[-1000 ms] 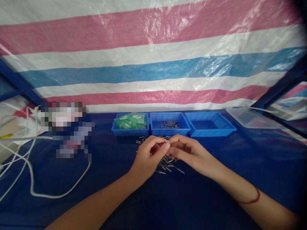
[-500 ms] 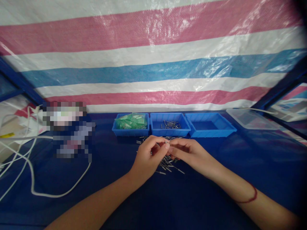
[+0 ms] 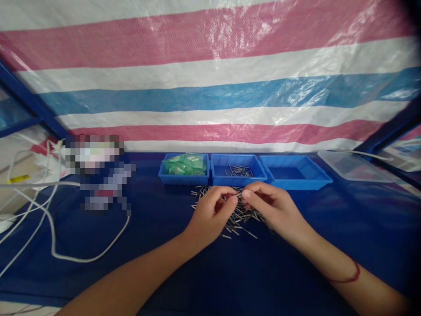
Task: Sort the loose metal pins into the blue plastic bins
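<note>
Several metal blind rivets (image 3: pixel 241 216) lie in a loose pile on the blue table, under and around my hands. Above the pile my left hand (image 3: pixel 213 213) pinches a rivet (image 3: pixel 239 194) between thumb and forefinger. My right hand (image 3: pixel 272 208) faces it from the right, thumb and forefinger closed at the rivet's other end. Fingers cover most of this rivet. Behind the pile, the middle blue bin (image 3: pixel 235 179) contains more rivets. A green plastic bag (image 3: pixel 184 164) fills the left blue bin (image 3: pixel 184 179).
A third blue bin (image 3: pixel 296 182) stands at the right of the row, beside a clear plastic lid (image 3: pixel 355 169). White cables (image 3: pixel 88 260) loop over the table's left side near blurred items. A striped tarp (image 3: pixel 210 101) hangs behind.
My right hand has drawn slightly right, opening a small gap between the two hands' fingertips where the rivet now shows. The whole view has shifted a little.
</note>
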Demonstrator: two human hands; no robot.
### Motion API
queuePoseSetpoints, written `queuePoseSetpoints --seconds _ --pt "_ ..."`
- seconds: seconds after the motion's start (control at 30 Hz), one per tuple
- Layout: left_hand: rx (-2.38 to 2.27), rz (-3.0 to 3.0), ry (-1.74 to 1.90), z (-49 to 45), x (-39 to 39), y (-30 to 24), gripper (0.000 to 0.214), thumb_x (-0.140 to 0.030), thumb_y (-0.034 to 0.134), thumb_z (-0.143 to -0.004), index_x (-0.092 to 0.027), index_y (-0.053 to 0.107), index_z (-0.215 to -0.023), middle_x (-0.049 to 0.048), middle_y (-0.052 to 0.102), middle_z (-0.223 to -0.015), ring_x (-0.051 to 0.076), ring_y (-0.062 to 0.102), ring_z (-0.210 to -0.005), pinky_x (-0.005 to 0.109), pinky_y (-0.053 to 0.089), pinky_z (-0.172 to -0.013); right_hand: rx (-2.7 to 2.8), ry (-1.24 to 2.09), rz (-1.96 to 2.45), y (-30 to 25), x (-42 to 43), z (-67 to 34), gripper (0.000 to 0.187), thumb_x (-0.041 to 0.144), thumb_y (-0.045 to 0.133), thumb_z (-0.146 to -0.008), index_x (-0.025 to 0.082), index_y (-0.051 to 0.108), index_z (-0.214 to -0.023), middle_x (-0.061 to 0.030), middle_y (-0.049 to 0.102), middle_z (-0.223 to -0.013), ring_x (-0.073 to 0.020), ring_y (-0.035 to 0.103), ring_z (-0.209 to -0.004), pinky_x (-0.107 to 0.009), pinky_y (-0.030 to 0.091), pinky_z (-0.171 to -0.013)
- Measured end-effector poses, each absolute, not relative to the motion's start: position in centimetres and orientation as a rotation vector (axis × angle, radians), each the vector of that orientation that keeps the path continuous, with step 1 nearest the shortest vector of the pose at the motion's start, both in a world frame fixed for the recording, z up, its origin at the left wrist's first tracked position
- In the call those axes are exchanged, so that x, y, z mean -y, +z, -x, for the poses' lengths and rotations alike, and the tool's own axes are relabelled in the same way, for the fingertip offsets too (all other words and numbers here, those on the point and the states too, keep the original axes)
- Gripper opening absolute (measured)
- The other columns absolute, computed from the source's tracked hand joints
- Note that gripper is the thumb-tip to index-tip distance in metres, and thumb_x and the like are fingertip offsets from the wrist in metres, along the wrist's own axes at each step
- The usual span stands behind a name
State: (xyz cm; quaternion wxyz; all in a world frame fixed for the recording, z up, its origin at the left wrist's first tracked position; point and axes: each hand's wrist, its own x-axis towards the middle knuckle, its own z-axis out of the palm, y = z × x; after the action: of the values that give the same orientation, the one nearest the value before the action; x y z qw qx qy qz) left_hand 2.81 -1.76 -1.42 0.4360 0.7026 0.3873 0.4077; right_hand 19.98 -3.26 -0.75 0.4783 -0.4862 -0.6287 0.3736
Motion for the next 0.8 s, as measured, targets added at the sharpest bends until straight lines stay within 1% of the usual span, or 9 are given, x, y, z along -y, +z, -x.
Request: queuePoseSetpoints --seconds 0.1,0.23,0.33,0.4,0.47,0.6,0.73,0.8 --pt "-0.946 -1.688 1.041 -2.9 1.9 -1.5 0.023 -0.027 0.052 -0.089 -0.019 0.052 -0.111 -0.0002 0.055 -0.088 0.008 0.049 -0.064 0.021 0.04 -0.061 1.565 0.669 1.223 -1.0 2.9 -20.6 0.023 0.041 0.06 -0.085 0.021 0.062 -0.075 -0.0002 0.06 -0.07 -0.0136 0.055 -0.064 -0.026 0.044 -0.059" --pt "-0.941 -1.67 1.043 -3.0 1.9 -1.9 0.027 -0.027 0.05 -0.09 -0.021 0.048 -0.116 -0.0012 0.053 -0.089 0.007 0.047 -0.062 0.02 0.039 -0.059 1.642 0.14 1.316 -1.3 1.3 -22.1 0.019 0.041 0.059 -0.086 0.022 0.063 -0.083 -0.0032 0.066 -0.081 -0.0177 0.058 -0.072 -0.032 0.044 -0.068" --pt "-0.938 -1.699 1.002 -2.9 1.8 -2.3 0.027 -0.028 0.05 -0.09 -0.022 0.049 -0.117 -0.0011 0.053 -0.09 0.007 0.048 -0.062 0.02 0.039 -0.058 1.762 -0.218 1.448 -1.5 -0.2 -23.1 0.024 0.044 0.057 -0.087 0.021 0.064 -0.091 -0.0061 0.068 -0.085 -0.0236 0.06 -0.08 -0.037 0.039 -0.075" --pt "-0.936 -1.719 0.985 -2.9 1.8 -2.4 0.028 -0.028 0.05 -0.09 -0.022 0.048 -0.118 -0.0006 0.054 -0.09 0.007 0.049 -0.062 0.02 0.04 -0.058 1.828 -0.346 1.504 -1.6 -0.6 -23.5 0.029 0.046 0.057 -0.086 0.02 0.065 -0.097 -0.0075 0.069 -0.088 -0.0269 0.059 -0.084 -0.038 0.037 -0.074" --pt "-0.937 -1.742 0.982 -2.9 1.8 -2.4 0.029 -0.028 0.05 -0.09 -0.022 0.048 -0.119 0.0 0.055 -0.091 0.007 0.049 -0.062 0.02 0.04 -0.058 1.86 -0.37 1.508 -1.6 -0.6 -23.5 0.03 0.045 0.055 -0.087 0.02 0.065 -0.099 -0.0081 0.07 -0.09 -0.0272 0.059 -0.087 -0.037 0.037 -0.074" --pt "-0.952 -1.826 1.004 -2.7 1.8 -2.2 0.028 -0.025 0.049 -0.09 -0.021 0.049 -0.118 0.0004 0.059 -0.091 0.008 0.052 -0.064 0.021 0.042 -0.06 1.902 -0.259 1.431 -1.4 0.5 -23.3 0.021 0.036 0.053 -0.089 0.02 0.065 -0.095 -0.0074 0.07 -0.091 -0.0257 0.059 -0.088 -0.039 0.04 -0.078" --pt "-0.979 -2.011 1.022 -2.4 1.4 -1.9 0.019 -0.021 0.05 -0.089 -0.019 0.056 -0.107 0.0013 0.062 -0.089 0.011 0.055 -0.071 0.023 0.044 -0.067 1.945 -0.107 1.326 -0.9 1.4 -22.9 0.013 0.029 0.053 -0.089 0.022 0.064 -0.088 -0.0065 0.069 -0.088 -0.024 0.06 -0.085 -0.038 0.043 -0.08" --pt "-0.977 -2.13 1.017 -2.2 1.1 -1.9 0.015 -0.019 0.05 -0.089 -0.018 0.059 -0.101 0.0027 0.063 -0.091 0.013 0.057 -0.077 0.025 0.045 -0.072 1.952 -0.077 1.284 -0.7 1.6 -22.8 0.011 0.026 0.053 -0.089 0.022 0.062 -0.084 -0.0056 0.069 -0.084 -0.0223 0.06 -0.081 -0.037 0.043 -0.079"
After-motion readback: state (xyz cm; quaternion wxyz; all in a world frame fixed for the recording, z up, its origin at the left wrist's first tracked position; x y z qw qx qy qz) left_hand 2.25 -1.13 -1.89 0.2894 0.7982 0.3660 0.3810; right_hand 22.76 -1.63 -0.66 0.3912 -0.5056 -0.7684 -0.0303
